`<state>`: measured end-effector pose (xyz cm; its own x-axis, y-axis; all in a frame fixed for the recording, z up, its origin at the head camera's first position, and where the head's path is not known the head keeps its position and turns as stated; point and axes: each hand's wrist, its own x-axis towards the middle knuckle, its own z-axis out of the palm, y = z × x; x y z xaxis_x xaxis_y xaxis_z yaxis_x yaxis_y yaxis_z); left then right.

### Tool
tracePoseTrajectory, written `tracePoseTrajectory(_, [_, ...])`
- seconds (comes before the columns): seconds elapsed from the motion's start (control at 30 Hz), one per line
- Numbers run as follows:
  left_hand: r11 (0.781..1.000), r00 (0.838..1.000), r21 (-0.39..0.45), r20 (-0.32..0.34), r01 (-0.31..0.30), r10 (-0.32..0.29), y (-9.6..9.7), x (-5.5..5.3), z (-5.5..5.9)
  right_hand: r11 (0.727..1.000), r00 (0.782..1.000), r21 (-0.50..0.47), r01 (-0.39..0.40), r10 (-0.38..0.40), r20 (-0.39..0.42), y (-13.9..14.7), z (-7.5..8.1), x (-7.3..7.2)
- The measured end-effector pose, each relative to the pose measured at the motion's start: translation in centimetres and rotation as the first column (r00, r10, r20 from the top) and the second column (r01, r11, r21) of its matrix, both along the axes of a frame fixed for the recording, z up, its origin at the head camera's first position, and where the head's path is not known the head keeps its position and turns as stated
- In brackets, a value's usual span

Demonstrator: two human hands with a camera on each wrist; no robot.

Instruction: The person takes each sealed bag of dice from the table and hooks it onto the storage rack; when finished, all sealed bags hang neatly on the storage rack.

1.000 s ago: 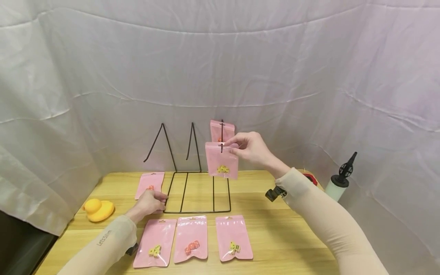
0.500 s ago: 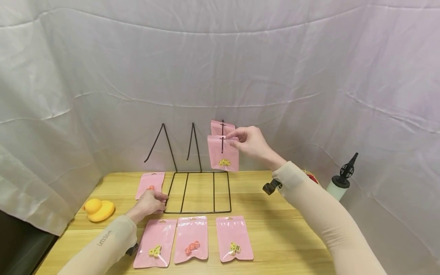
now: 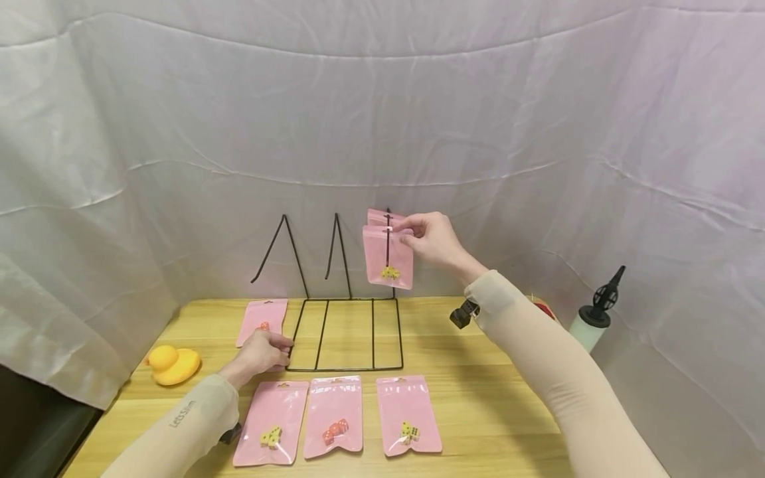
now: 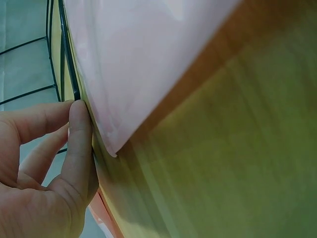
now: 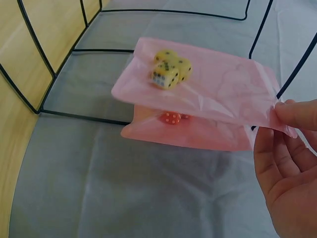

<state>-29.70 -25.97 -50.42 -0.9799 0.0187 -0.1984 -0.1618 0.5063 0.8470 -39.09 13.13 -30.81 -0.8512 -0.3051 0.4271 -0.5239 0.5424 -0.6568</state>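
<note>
My right hand (image 3: pixel 439 240) pinches the top edge of a pink zip bag (image 3: pixel 376 255) with yellow dice, which hangs on the right hook of a black wire rack (image 3: pixel 343 369). Behind it on that hook is another pink bag (image 5: pixel 198 139) with red dice. At the rack's left front corner my left hand (image 3: pixel 259 355) pinches the frame wire (image 4: pixel 73 74) between thumb and fingers. A pink bag (image 3: pixel 267 312) with red dice lies beside that hand, partly hidden by it. The middle hook (image 3: pixel 338 239) and left hook (image 3: pixel 269 249) carry no bag.
Along the table's front lie a yellow-dice bag (image 3: pixel 277 411), a red-dice bag (image 3: pixel 335 408) and another yellow-dice bag (image 3: pixel 406 405). A yellow rubber duck (image 3: pixel 173 365) sits at the left; a pump with a black nozzle (image 3: pixel 599 302) stands at the right. A pale curtain (image 3: pixel 382 133) hangs behind.
The right hand has slid the yellow-dice bag back and up along the right hook, closer to the red-dice bag behind it. The left hand stays on the rack.
</note>
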Motion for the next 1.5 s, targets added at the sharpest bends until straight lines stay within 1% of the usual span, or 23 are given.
tracePoseTrajectory(0.17, [1.0,1.0,0.01,0.001,-0.002,0.002,0.1,0.0,0.0,0.999,0.999,-0.004,0.035,-0.034,0.029,0.1,0.0,-0.5])
tracePoseTrajectory(0.47, [1.0,1.0,0.011,0.004,0.0,0.0,-0.1,-0.1,-0.3,0.997,0.996,0.019,0.081,-0.081,0.022,-0.4,0.1,-1.3])
tracePoseTrajectory(0.67, [1.0,1.0,0.013,0.005,0.004,-0.004,-0.1,-0.1,-0.2,0.993,0.993,0.043,0.114,-0.113,-0.025,-0.7,0.1,-1.8])
tracePoseTrajectory(0.83, [1.0,1.0,-0.001,0.007,0.004,-0.004,0.0,-0.1,-0.1,0.99,0.99,0.061,0.125,-0.12,-0.074,-0.7,0.2,-1.9])
tracePoseTrajectory(1.0, [1.0,1.0,-0.012,0.014,0.005,-0.005,0.1,-0.1,-0.1,0.989,0.988,0.067,0.135,-0.13,-0.084,-0.7,0.3,-1.9])
tracePoseTrajectory(1.17, [1.0,1.0,-0.009,0.011,0.012,-0.012,0.2,-0.2,-0.1,0.987,0.986,0.053,0.152,-0.147,-0.085,-0.2,0.3,-1.5])
tracePoseTrajectory(1.3, [1.0,1.0,-0.011,0.007,0.017,-0.017,0.1,-0.3,0.0,0.983,0.977,0.026,0.18,-0.175,-0.125,0.6,0.1,-0.8])
tracePoseTrajectory(1.4, [1.0,1.0,-0.006,0.013,0.009,-0.009,0.0,-0.3,0.0,0.978,0.969,0.003,0.208,-0.205,-0.138,1.4,-0.3,0.0])
tracePoseTrajectory(1.5, [1.0,1.0,-0.007,0.012,0.007,-0.007,0.0,-0.4,0.0,0.975,0.969,-0.023,0.22,-0.221,-0.111,2.4,-1.2,0.9])
